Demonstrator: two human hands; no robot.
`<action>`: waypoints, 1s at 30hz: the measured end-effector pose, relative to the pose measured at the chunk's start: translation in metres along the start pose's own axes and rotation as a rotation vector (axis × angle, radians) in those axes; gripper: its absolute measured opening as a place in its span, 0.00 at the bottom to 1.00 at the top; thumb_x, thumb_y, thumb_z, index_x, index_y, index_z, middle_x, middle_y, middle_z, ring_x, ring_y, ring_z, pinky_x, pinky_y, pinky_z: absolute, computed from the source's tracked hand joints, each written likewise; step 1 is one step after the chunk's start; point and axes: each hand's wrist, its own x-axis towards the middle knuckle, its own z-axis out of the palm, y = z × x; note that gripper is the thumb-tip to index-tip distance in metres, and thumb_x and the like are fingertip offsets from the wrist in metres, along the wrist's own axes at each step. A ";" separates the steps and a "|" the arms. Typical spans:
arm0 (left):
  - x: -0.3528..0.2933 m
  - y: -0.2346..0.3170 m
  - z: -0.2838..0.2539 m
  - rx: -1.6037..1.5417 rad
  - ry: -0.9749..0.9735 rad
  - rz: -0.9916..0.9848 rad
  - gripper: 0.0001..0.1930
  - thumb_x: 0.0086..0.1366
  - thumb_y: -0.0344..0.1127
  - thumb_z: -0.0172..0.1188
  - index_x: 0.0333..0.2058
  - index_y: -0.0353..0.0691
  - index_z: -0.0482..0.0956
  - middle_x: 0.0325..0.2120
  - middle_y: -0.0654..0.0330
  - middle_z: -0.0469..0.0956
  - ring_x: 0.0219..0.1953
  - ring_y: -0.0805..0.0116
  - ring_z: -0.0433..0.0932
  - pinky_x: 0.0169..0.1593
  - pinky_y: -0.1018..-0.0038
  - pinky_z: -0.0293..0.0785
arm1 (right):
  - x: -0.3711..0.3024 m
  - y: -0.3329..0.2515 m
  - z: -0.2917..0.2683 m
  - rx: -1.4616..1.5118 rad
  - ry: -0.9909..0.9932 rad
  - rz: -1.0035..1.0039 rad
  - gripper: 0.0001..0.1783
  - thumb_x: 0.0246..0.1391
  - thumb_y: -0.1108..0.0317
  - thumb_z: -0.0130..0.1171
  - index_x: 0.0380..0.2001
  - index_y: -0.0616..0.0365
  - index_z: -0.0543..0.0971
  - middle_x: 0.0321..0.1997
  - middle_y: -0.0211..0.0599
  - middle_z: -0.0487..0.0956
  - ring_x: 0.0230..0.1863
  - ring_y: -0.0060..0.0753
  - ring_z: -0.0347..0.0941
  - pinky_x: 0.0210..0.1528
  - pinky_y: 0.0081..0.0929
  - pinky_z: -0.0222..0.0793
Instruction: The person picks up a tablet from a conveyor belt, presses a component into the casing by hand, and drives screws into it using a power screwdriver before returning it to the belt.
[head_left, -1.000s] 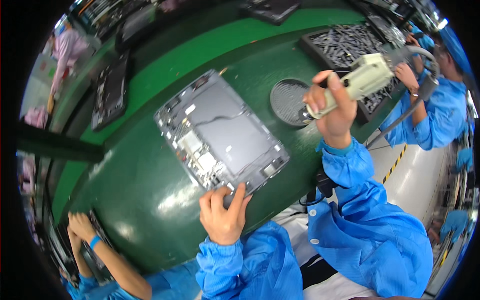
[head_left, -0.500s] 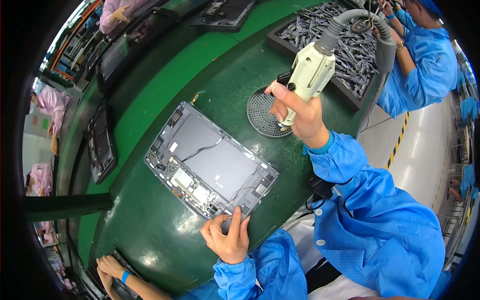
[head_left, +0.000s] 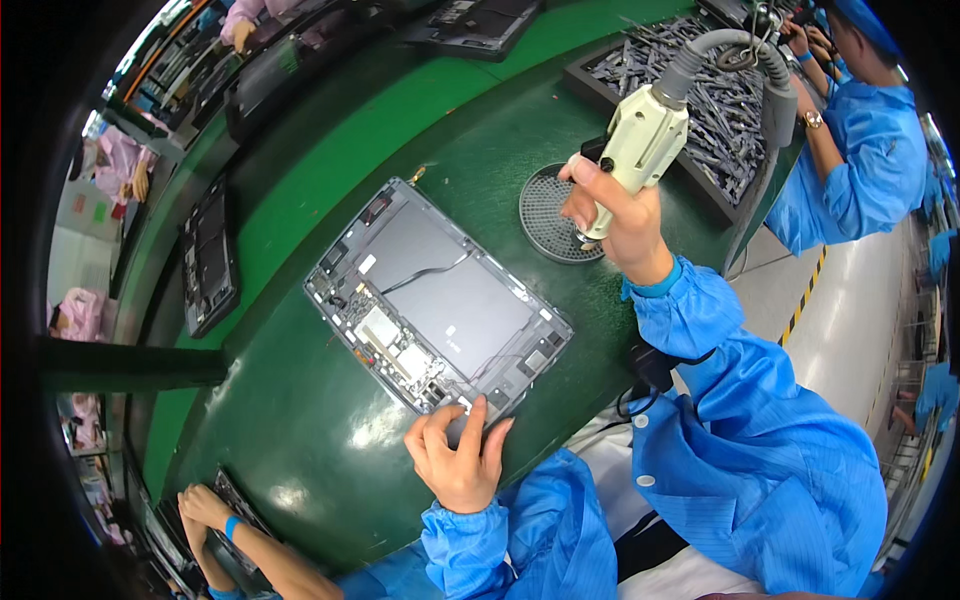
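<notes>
An opened tablet (head_left: 440, 295) lies slanted on the green bench, its grey inside facing up. A circuit board (head_left: 395, 340) with silvery shields runs along its left side. My left hand (head_left: 458, 465) grips the tablet's near corner, fingers resting on the edge and thumb to the right. My right hand (head_left: 630, 225) is closed around a cream electric screwdriver (head_left: 645, 140) with a ribbed grey hose at its top. The screwdriver's lower end is over the edge of a round, perforated dark tray (head_left: 555, 215); whether it touches the tray I cannot tell.
A black bin (head_left: 690, 110) heaped with small dark parts stands at the far right. Other opened devices (head_left: 210, 260) lie along the green belt at left. A co-worker's hands (head_left: 210, 510) hold a dark device at lower left; another person in blue (head_left: 850, 140) works at right.
The whole view has shifted, so the bench and tablet appear slightly further right and up. My left hand still grips the tablet's corner, and my right hand still holds the screwdriver over the round tray.
</notes>
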 end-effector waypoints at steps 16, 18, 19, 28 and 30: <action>-0.014 -0.021 -0.008 -0.120 0.100 -0.138 0.24 0.39 0.34 0.73 0.39 0.41 0.80 0.41 0.55 0.72 0.42 0.53 0.70 0.41 0.64 0.71 | -0.095 -0.023 0.083 0.364 -0.654 0.128 0.23 0.53 0.56 0.59 0.38 0.69 0.71 0.16 0.33 0.69 0.17 0.22 0.65 0.27 0.26 0.67; -0.014 -0.021 -0.009 -0.135 0.083 -0.144 0.24 0.38 0.33 0.73 0.40 0.41 0.80 0.42 0.57 0.71 0.43 0.54 0.70 0.43 0.63 0.71 | -0.101 -0.020 0.092 0.388 -0.689 0.217 0.21 0.51 0.60 0.62 0.38 0.69 0.71 0.18 0.35 0.70 0.17 0.21 0.65 0.27 0.24 0.67; -0.015 -0.021 -0.009 -0.136 0.092 -0.157 0.24 0.38 0.33 0.73 0.40 0.41 0.80 0.42 0.57 0.71 0.43 0.54 0.70 0.43 0.63 0.71 | -0.103 -0.019 0.093 0.384 -0.702 0.224 0.21 0.51 0.60 0.62 0.38 0.69 0.71 0.18 0.35 0.70 0.17 0.21 0.65 0.27 0.24 0.67; -0.018 -0.022 -0.009 -0.150 0.084 -0.153 0.25 0.39 0.33 0.72 0.41 0.43 0.80 0.43 0.59 0.70 0.44 0.56 0.71 0.41 0.65 0.73 | -0.109 -0.012 0.098 0.348 -0.717 0.222 0.18 0.51 0.63 0.59 0.37 0.69 0.72 0.19 0.36 0.71 0.17 0.21 0.65 0.26 0.23 0.66; -0.019 -0.022 -0.009 -0.156 0.084 -0.147 0.25 0.39 0.33 0.72 0.41 0.43 0.80 0.43 0.58 0.71 0.44 0.55 0.71 0.41 0.64 0.73 | -0.111 -0.011 0.099 0.364 -0.705 0.234 0.16 0.50 0.64 0.60 0.36 0.67 0.72 0.20 0.36 0.72 0.18 0.22 0.66 0.27 0.23 0.67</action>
